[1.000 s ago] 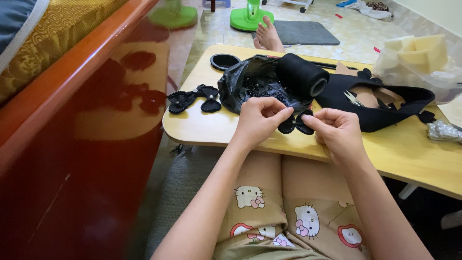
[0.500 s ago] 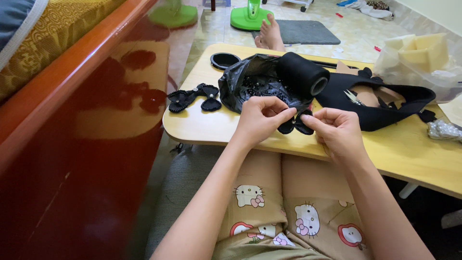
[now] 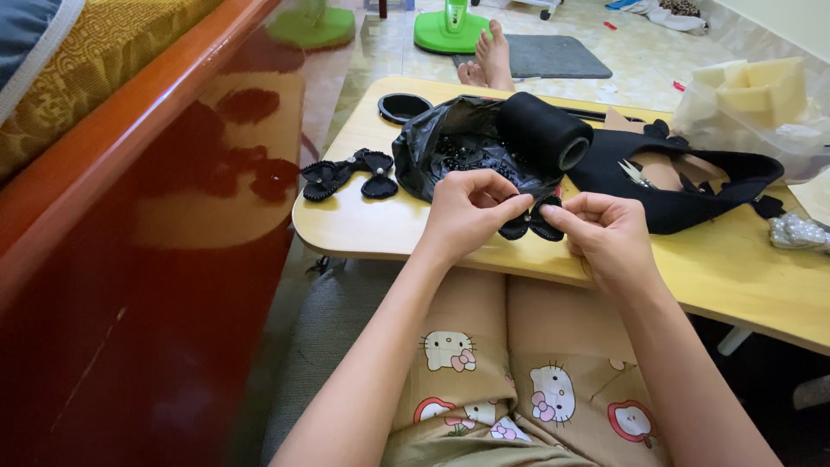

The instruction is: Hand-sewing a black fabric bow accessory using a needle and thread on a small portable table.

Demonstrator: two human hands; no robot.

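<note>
Both hands pinch one black bow [image 3: 532, 220] above the near edge of the surface [image 3: 372, 229]. Left hand [image 3: 467, 212] fingers close narrowly on its left lobe; right hand [image 3: 605, 233] fingers grip the right lobe, apparently keeping the piece taut and facing up for close work. At 10 o'clock from the hands lie two finished bows [image 3: 350, 173]. At 12 o'clock, a black bag [image 3: 450, 147] of beads and a thread spool [image 3: 545, 130] crowd the space just behind the hands.
</note>
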